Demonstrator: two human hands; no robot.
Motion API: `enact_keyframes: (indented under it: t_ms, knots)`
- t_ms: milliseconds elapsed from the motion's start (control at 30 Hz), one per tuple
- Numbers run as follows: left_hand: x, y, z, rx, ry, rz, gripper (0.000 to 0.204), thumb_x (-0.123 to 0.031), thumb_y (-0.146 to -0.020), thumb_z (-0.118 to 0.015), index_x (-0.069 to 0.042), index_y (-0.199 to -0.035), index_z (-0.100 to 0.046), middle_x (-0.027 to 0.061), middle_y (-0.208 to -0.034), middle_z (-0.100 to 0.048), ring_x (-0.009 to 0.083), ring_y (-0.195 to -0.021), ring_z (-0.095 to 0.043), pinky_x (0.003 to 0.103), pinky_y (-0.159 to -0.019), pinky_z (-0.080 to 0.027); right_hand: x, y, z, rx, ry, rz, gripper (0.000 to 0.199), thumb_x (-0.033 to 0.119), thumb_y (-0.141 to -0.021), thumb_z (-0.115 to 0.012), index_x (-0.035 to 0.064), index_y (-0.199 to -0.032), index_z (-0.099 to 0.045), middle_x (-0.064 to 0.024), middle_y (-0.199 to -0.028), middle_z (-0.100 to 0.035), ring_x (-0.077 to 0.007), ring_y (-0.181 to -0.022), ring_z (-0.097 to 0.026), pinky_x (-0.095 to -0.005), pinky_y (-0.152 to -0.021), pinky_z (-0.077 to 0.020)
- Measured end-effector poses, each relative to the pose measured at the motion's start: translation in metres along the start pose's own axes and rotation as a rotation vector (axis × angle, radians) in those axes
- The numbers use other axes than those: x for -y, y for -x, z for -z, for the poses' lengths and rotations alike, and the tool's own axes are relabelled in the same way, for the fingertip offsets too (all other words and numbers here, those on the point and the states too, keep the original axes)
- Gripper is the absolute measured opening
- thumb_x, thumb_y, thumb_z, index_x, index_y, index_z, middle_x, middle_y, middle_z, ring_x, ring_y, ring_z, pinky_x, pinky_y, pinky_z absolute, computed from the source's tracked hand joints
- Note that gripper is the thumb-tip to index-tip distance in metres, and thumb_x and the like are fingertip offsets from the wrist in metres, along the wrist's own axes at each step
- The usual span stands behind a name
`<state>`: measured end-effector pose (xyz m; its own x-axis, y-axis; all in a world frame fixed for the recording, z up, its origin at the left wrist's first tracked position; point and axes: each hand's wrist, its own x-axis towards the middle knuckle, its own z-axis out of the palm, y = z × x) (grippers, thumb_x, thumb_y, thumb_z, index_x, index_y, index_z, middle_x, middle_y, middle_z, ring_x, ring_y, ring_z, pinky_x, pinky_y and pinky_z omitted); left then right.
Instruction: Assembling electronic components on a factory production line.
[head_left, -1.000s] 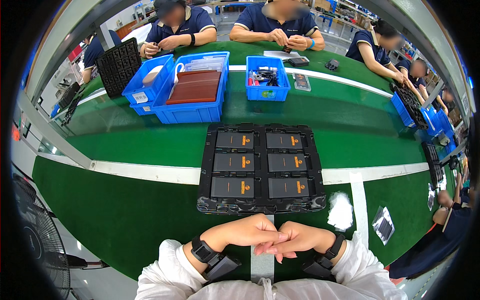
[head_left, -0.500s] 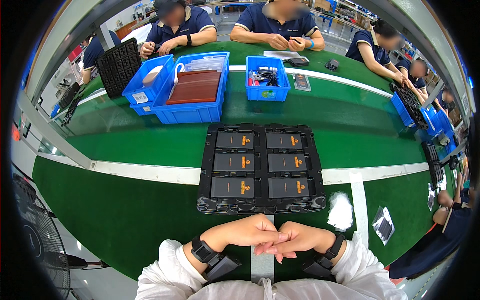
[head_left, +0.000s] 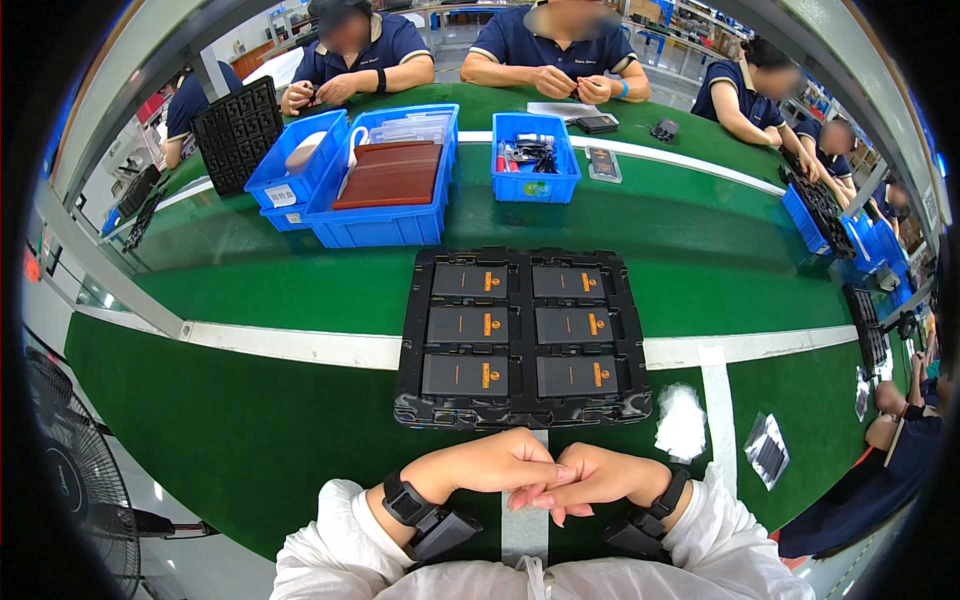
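Note:
My left hand [head_left: 510, 462] and my right hand [head_left: 603, 474] rest together just in front of a black plastic tray [head_left: 522, 385]. Their fingers are closed and overlap one another, and I see nothing held in them. Black straps with dark devices circle both wrists. Six-pocketed in two columns, the tray lies flat on the green table and carries several flat dark boxes with orange labels, such as one near box [head_left: 465, 376] and one far box [head_left: 568, 282]. Neither hand touches these boxes.
Beside the tray's right lie a crumpled white plastic bag [head_left: 681, 424] and a clear packet [head_left: 767, 452] with dark contents. Farther off stand a blue bin [head_left: 380, 230] holding brown sheets and a smaller blue bin [head_left: 535, 187] with tools. Several co-workers sit around the table. A fan [head_left: 75, 480] stands left.
My hands and the tray have not moved. Across the table, co-workers' hands have shifted slightly.

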<state>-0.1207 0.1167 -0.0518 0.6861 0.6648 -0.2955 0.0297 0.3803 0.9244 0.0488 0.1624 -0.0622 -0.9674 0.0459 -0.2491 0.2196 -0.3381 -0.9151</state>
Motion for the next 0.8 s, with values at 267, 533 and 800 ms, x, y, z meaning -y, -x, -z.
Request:
enact_keyframes:
  t_ms: [267, 533, 800]
  knots:
    - [0.0011, 0.0001, 0.0006, -0.004, -0.010, -0.014, 0.041, -0.030, -0.084, -0.047, 0.000, -0.058, -0.058, 0.0026, -0.048, -0.051, 0.0060, -0.043, -0.048, 0.019, -0.041, -0.037, 0.0101, 0.0011, -0.0002, 0.041, -0.006, -0.038, 0.024, 0.019, -0.083, -0.050, -0.0002, -0.095, -0.059, -0.0018, -0.057, -0.057, -0.0017, -0.039, -0.040, -0.0163, -0.047, -0.0361]
    - [0.0021, -0.0003, 0.0011, 0.005, -0.001, -0.015, 0.041, -0.029, -0.085, -0.046, 0.000, -0.058, -0.058, 0.0034, -0.048, -0.051, 0.0064, -0.043, -0.049, 0.019, -0.041, -0.037, 0.0081, 0.0011, 0.0001, 0.042, -0.017, -0.050, 0.024, 0.018, -0.083, -0.050, 0.0004, -0.098, -0.058, -0.0012, -0.057, -0.057, -0.0016, -0.039, -0.040, -0.0159, -0.045, -0.0351]
    - [0.0040, -0.0007, 0.0011, 0.003, -0.002, -0.010, 0.041, -0.029, -0.085, -0.046, 0.000, -0.059, -0.058, 0.0034, -0.049, -0.052, 0.0066, -0.043, -0.049, 0.019, -0.041, -0.038, 0.0083, 0.0006, -0.0002, 0.027, -0.006, -0.036, 0.022, 0.019, -0.083, -0.050, -0.0006, -0.082, -0.062, -0.0021, -0.059, -0.058, -0.0020, -0.038, -0.041, -0.0164, -0.045, -0.0353]
